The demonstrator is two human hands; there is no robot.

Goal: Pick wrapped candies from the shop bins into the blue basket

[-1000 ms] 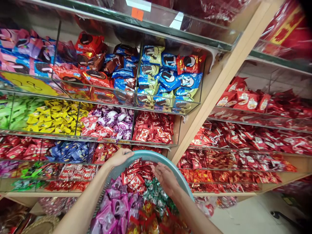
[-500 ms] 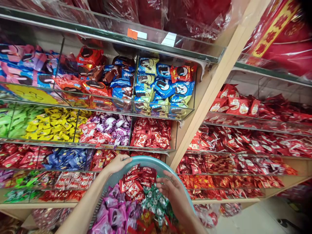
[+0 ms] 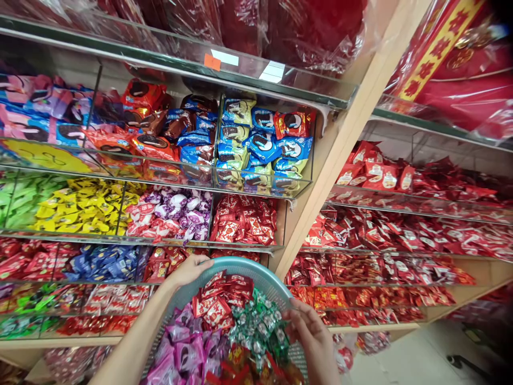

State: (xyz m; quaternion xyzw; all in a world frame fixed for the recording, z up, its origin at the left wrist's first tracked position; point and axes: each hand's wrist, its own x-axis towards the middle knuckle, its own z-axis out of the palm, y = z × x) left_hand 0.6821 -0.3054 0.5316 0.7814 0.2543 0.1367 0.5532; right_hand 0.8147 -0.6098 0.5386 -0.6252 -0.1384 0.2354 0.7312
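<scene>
A teal plastic basket [image 3: 262,270] with a perforated wall is tilted toward me, full of wrapped sweets. My left hand [image 3: 189,270] grips its far left rim, with the thumb lying along the edge. On the right side, my right hand [image 3: 310,331] curls its fingers over the rim; its palm is partly hidden. Inside lie red-and-white packets [image 3: 216,305], green foil-wrapped candies [image 3: 258,326], purple packets [image 3: 186,347] and red-and-amber pieces [image 3: 244,366] nearest me.
Ahead, tiered shelves [image 3: 224,243] with clear dividers hold wrapped sweets and blue cookie packs [image 3: 262,145]. A slanting wooden upright [image 3: 320,187] parts them from shelves of red packets [image 3: 377,230]. Pale floor [image 3: 404,355] shows at lower right.
My right hand has moved from above the green candies to the right rim, uncovering more of them. The left hand keeps its hold. The view has shifted slightly.
</scene>
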